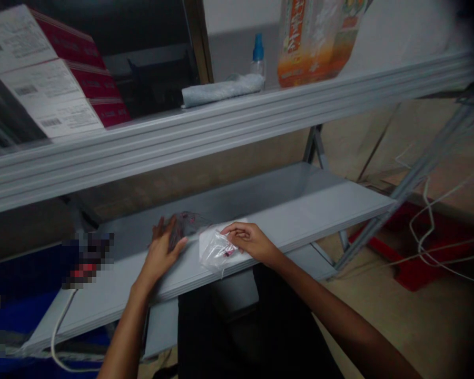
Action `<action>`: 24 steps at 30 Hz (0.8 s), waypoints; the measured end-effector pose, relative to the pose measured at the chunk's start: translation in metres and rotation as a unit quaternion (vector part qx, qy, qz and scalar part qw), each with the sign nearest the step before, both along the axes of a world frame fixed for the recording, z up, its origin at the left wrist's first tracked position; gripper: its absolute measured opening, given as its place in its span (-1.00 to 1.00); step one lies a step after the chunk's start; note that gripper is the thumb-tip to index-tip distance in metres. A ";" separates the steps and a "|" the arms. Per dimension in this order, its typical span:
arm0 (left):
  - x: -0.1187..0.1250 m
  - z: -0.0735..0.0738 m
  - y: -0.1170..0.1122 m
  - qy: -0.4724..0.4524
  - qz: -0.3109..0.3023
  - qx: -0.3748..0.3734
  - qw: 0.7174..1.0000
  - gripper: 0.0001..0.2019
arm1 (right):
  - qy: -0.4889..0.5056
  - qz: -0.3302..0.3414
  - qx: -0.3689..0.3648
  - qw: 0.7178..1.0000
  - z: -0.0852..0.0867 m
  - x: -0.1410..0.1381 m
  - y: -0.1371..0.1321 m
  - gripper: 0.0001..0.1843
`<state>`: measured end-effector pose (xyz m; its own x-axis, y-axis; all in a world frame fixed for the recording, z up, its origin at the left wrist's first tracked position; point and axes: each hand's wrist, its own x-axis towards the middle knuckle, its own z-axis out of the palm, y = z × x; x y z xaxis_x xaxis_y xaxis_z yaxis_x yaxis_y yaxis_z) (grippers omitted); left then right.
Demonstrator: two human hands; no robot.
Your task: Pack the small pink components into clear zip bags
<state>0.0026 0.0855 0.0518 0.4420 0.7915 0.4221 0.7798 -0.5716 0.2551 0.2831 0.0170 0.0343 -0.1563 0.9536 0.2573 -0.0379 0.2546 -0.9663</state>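
we find the left hand (161,252) partly curled against a dark film packet (187,225) with pink marks, on the grey painted shelf (288,197); we cannot tell whether it grips the packet or only touches it. the right hand (250,241) is closed at thumb and forefinger on a clear plastic bag (215,253), which lies across a white paper sheet (232,230) near the shelf's front edge, with small pink contents showing through.

caution: the bag is thin, glossy and crumpled, and it lies close to the folded shelf lip, so a loose pinch could let it slip over the edge. the smooth painted metal offers little friction, and the film could tear if dragged across that lip. a white cable (59,329) runs along the lower left, where a forearm could snag it.

above, a ribbed metal shelf rail (221,134) carries a folded grey cloth (221,89) and barcode-labelled red and white cartons (51,73). a pixelated patch (87,260) hides whatever lies at the left.
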 end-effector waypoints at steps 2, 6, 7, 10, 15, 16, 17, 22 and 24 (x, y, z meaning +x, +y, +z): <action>0.013 0.000 0.013 0.086 -0.003 0.047 0.995 -0.31 | -0.008 0.008 -0.006 1.000 0.001 -0.002 -0.001 -0.68; 0.027 -0.012 0.043 0.181 -0.020 0.015 0.983 -0.40 | -0.014 0.004 -0.002 1.000 0.004 0.001 -0.002 -0.71; 0.027 -0.016 0.049 0.196 -0.024 -0.003 0.980 -0.45 | -0.014 -0.001 -0.002 1.000 0.004 0.003 -0.002 -0.70; 0.020 -0.025 0.061 0.202 -0.011 -0.019 0.979 -0.51 | -0.004 -0.011 -0.024 1.000 0.003 0.008 0.001 -0.60; 0.015 -0.014 0.041 0.153 0.028 0.036 0.987 -0.52 | 0.066 0.010 -0.079 0.995 -0.002 0.009 0.005 -0.54; 0.018 -0.010 0.031 0.137 0.021 0.060 0.988 -0.52 | 0.076 0.015 -0.083 0.993 -0.003 0.009 0.005 -0.58; 0.023 -0.006 0.019 0.124 0.005 0.079 0.989 -0.52 | 0.083 0.023 -0.085 0.993 -0.003 0.009 0.005 -0.60; 0.051 -0.011 -0.036 0.093 -0.147 0.022 0.984 -0.68 | 0.109 0.052 -0.079 0.989 0.004 0.016 0.000 -0.64; 0.058 -0.019 -0.050 0.073 -0.135 0.004 0.988 -0.75 | 0.118 0.047 -0.076 0.989 0.008 0.019 -0.002 -0.64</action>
<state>0.0607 0.0354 0.0323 0.6931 0.6339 0.3432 0.6273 -0.7650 0.1459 0.3020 0.0153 0.0428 -0.1994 0.9681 0.1516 -0.2840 0.0910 -0.9545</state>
